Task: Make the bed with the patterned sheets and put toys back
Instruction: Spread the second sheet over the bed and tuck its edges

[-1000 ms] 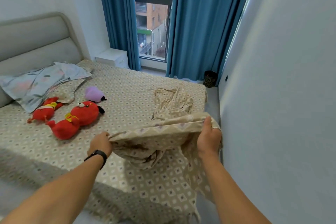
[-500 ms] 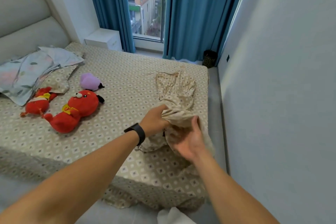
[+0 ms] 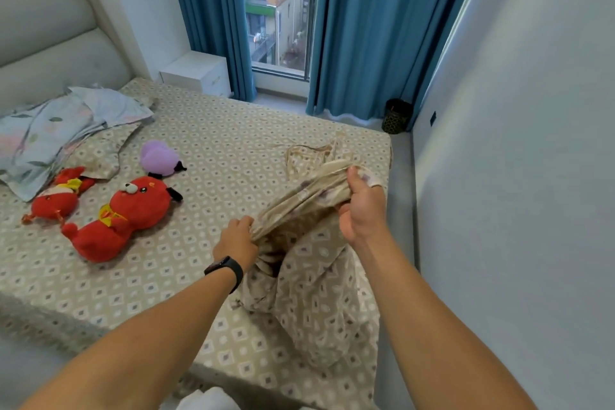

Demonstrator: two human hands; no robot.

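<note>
Patterned cover: a loose beige piece (image 3: 312,276) in the bed's diamond print, bunched near the foot corner by the right-hand wall, partly draped over the edge
Our grip: our left hand (image 3: 237,241) clutches 1 end of its gathered edge, our right hand (image 3: 361,206) grasps the other end, lifted higher
Risk: we judge the bunched opening may twist or slip from our fingers, since the folds hide which side is which
Toys: 2 red plush toys (image 3: 116,220) and 1 purple plush (image 3: 159,158) lie well apart from our hands
Bed: fitted patterned sheet (image 3: 233,130), floral pillowcase (image 3: 50,130) by the grey headboard (image 3: 50,40)
Room: blue curtains (image 3: 359,27), window, white nightstand (image 3: 196,71), dark bin (image 3: 396,115)
</note>
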